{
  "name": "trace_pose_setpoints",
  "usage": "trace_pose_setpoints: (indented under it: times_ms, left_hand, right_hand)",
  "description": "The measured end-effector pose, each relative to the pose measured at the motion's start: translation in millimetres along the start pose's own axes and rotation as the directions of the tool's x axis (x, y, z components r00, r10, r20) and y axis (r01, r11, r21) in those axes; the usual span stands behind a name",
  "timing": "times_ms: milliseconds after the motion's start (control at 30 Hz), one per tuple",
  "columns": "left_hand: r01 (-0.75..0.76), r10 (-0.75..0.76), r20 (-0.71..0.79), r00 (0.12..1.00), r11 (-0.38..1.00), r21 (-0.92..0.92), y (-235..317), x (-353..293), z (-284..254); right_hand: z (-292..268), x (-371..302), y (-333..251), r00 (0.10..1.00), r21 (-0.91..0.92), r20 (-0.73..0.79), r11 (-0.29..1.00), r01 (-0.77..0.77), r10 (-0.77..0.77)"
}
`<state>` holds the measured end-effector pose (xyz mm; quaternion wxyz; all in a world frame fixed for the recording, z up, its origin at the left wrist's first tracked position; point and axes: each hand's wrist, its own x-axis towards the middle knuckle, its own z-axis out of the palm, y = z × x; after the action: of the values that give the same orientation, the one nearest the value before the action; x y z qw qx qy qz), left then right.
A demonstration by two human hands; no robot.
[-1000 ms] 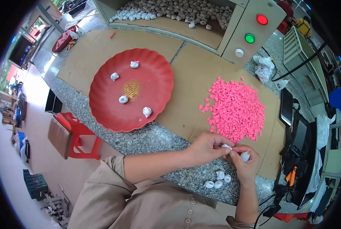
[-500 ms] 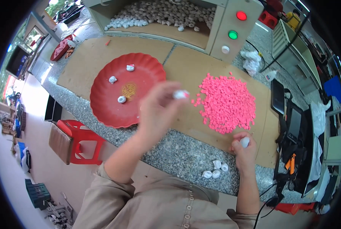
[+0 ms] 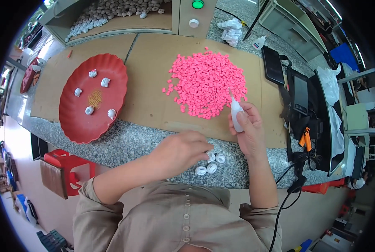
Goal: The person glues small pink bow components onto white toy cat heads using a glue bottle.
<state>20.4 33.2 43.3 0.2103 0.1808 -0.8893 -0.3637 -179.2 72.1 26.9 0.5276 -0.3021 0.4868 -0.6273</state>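
My right hand [image 3: 250, 128] is closed around a small white squeeze bottle [image 3: 237, 116] with a thin nozzle pointing up, at the near right edge of a pile of pink bits [image 3: 208, 82]. My left hand [image 3: 181, 153] is at the table's near edge, fingertips pinched on one of a cluster of small rounded white figure-like pieces [image 3: 211, 168]; the fingers partly cover that piece. To the left stands a red scalloped tray [image 3: 76, 119] with several white pieces spread in it, one [image 3: 111, 113] near its right rim.
Brown cardboard [image 3: 149, 80] covers much of the granite table [image 3: 141, 140]. A cabinet with a green light [image 3: 197, 4] and many pieces stands at the back. At right are a black phone [image 3: 273, 65], straps and cables; a red stool [image 3: 72, 168] is at lower left.
My left hand has let go of the white and pink piece, now in the tray, and moved to the white cluster. My right hand has raised the bottle, nozzle up. The view has shifted right.
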Motion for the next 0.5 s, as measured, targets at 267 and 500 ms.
trace_pose_setpoints:
  times_ms: [267, 500]
  left_hand:
    - [0.098, -0.093, 0.219, 0.971, 0.995, -0.013, -12, 13, 15]
    - [0.217, -0.527, 0.245, 0.814, -0.114, -0.969, -24, 34, 8]
  right_hand:
    - [-6, -3, -13, 0.999, 0.184, -0.039, 0.983, -0.018, 0.025]
    - [-13, -13, -20, 0.954, 0.004, -0.144, 0.964, 0.267, -0.263]
